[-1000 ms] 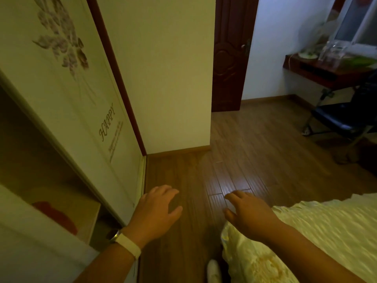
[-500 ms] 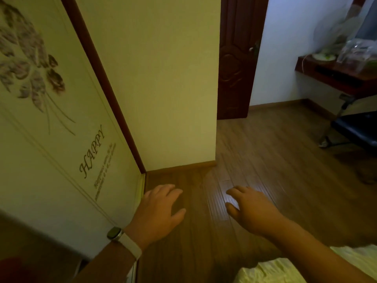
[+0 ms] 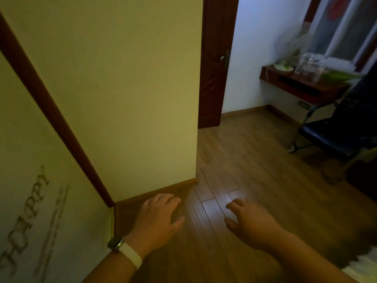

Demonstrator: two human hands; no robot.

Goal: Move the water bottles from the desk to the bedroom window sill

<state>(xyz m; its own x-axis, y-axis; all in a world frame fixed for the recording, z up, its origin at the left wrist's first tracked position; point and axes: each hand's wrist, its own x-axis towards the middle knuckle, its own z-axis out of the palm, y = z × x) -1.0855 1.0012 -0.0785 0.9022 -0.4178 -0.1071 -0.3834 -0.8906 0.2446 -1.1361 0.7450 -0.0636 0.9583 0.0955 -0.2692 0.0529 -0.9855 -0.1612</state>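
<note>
Water bottles [image 3: 309, 67], seemingly clear and blurred, stand on the far desk [image 3: 302, 86]; both hands [image 3: 157, 219] hover spread, empty.

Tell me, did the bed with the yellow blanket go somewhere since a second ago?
Cannot tell that it moved itself. The blanket slid down toward the right corner of the picture, but the desk shifted too, so the camera probably moved forward.
</note>
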